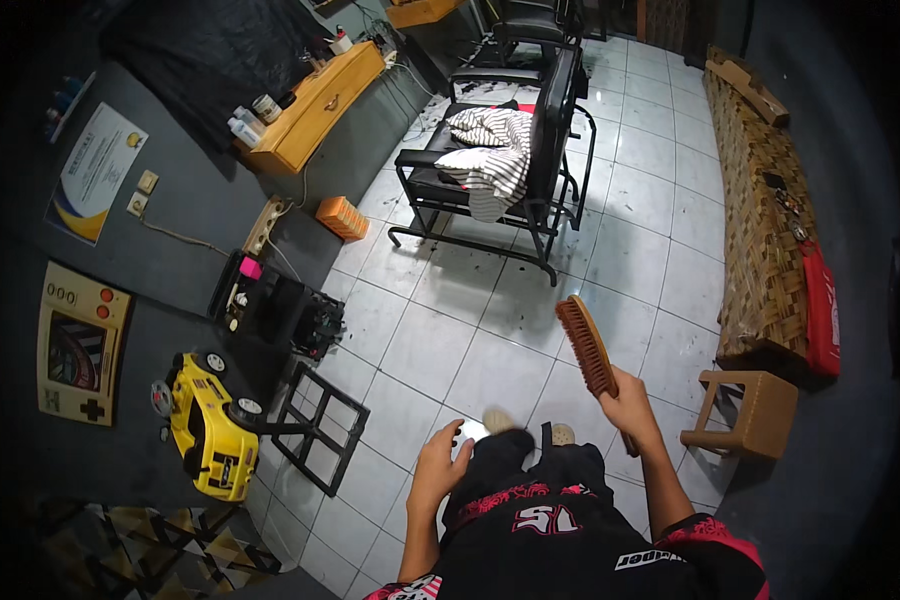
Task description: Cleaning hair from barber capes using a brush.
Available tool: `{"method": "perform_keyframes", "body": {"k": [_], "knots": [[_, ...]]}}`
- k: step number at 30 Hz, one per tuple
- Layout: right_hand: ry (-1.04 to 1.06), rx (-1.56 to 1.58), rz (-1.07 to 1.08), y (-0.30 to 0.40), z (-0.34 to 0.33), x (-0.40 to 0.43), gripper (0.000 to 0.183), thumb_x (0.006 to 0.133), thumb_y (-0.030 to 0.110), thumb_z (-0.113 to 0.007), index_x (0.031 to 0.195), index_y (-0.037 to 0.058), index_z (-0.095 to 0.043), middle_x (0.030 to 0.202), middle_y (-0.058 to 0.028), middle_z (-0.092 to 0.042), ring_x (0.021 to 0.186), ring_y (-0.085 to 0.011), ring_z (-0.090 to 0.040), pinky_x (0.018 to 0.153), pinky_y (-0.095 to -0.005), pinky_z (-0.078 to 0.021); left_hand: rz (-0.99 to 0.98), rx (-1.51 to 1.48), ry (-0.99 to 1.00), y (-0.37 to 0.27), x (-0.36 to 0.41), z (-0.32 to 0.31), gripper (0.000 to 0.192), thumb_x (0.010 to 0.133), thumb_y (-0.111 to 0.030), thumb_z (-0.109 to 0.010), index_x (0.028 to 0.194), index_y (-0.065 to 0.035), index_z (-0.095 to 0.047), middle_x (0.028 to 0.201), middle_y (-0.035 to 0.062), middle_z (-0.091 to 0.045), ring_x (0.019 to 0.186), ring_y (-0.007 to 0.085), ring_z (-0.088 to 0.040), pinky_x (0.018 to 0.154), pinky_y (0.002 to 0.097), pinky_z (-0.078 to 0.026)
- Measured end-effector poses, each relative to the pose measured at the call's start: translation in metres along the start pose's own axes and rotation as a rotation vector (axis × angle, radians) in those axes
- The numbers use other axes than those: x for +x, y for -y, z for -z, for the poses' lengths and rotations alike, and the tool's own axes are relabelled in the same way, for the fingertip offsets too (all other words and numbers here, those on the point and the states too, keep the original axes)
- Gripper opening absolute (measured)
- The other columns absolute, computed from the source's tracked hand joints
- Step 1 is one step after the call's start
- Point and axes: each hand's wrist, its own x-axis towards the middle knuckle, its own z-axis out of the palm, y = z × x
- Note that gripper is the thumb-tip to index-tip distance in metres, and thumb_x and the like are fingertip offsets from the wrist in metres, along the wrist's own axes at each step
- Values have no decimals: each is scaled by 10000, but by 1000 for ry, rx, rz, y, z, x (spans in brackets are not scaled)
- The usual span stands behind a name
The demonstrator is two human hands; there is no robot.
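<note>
My right hand [630, 405] is closed around a wooden-backed brush [586, 345] with reddish-brown bristles, held upright with the bristles facing left. My left hand [441, 461] hangs over the floor with bent, parted fingers and nothing in it. Ahead stands a black padded chair [562, 112] on a metal tube frame. A black-and-white striped cloth [491, 161] lies bunched on its seat and hangs over the near side. Something red shows beneath the cloth. My feet are below, between my hands.
Dark bits lie on the tiled floor [487, 360]. To the left are a wooden drawer shelf [322, 105], an orange box [343, 218], a black trolley [270, 307], a yellow toy car [214, 427] and a black metal frame [322, 427]. Right: a woven-covered bench [757, 225] and a brown stool [765, 416].
</note>
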Motion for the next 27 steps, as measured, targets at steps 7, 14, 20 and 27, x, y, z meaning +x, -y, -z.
{"method": "perform_keyframes", "body": {"k": [7,14,20,27], "knots": [[-51,-91,-17,15,-42,129,167,699,111,-531,822,2,-558,760,-210,-542,737,-374,-518,661,-409,-412,25,-122,108,39,155,27,405,800,-229,-568,1112,16,-494,968,227,-582,841,328,-595,728,375,-470],[76,-226,36,81,-107,266,250,653,104,-551,870,-21,-566,904,-219,-552,884,-374,-510,801,-409,-413,-234,-173,146,42,331,113,428,818,-234,-573,1168,-16,-461,1011,205,-578,905,270,-588,744,332,-472],[42,-215,153,121,-113,358,271,646,118,-581,891,5,-598,1030,-182,-544,946,-354,-502,834,-388,-405,-274,-211,171,26,439,167,412,809,-214,-571,1159,-24,-466,1020,196,-575,857,307,-588,725,348,-464],[-268,-154,209,121,-111,491,367,608,-74,-481,971,-37,-517,1110,-227,-488,1021,-400,-460,882,-399,-373,-97,-388,301,31,522,175,386,824,-178,-566,1172,-40,-471,1007,155,-591,856,213,-601,712,306,-471]]}}
